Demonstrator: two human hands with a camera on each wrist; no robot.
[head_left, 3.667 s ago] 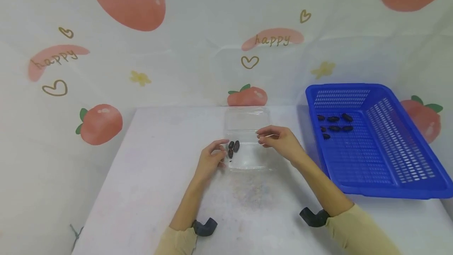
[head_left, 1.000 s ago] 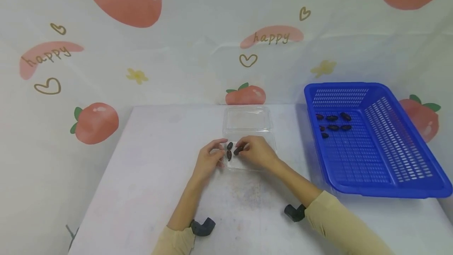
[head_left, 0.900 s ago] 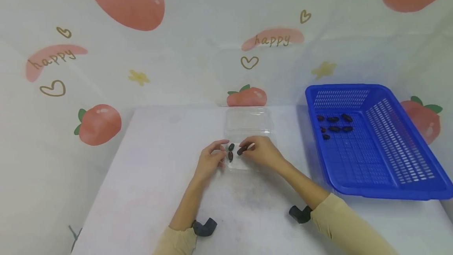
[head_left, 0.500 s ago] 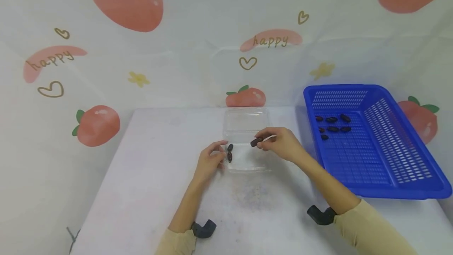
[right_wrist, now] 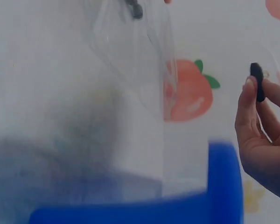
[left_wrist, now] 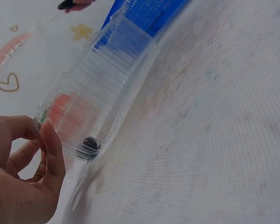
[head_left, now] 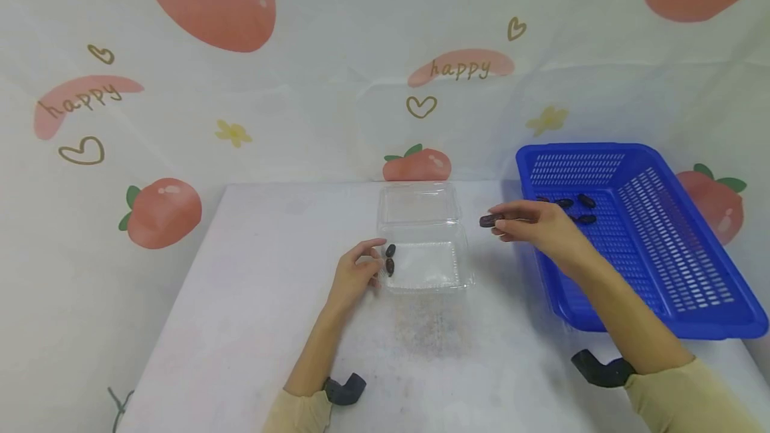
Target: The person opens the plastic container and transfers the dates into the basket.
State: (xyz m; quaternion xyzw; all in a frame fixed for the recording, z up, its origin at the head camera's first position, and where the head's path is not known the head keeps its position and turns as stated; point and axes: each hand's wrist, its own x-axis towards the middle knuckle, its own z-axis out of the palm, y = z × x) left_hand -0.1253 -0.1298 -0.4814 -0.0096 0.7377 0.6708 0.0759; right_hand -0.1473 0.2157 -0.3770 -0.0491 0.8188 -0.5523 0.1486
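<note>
My right hand [head_left: 544,226] pinches a dark brown date [head_left: 490,220] between thumb and fingers, in the air by the basket's left rim. In the right wrist view the same date [right_wrist: 257,81] sticks out past the fingertips. A clear plastic clamshell box [head_left: 430,266] lies with its lid raised at the back. Two dates [head_left: 390,260] lie end to end along the box's left side. My left hand [head_left: 355,276] is at that side; in the left wrist view its thumb and forefinger pinch the box's rim [left_wrist: 39,122].
A blue plastic basket [head_left: 631,316] stands to the right, with several dates [head_left: 587,201] at its far left, partly hidden by my right hand. The white table [head_left: 271,272] meets a printed backdrop behind. Black wrist mounts [head_left: 345,389] sit on both forearms.
My right hand has picked one of the three dates out of the clamshell box, lifted it and carried it right to the basket's edge. My left hand has stayed at the box.
</note>
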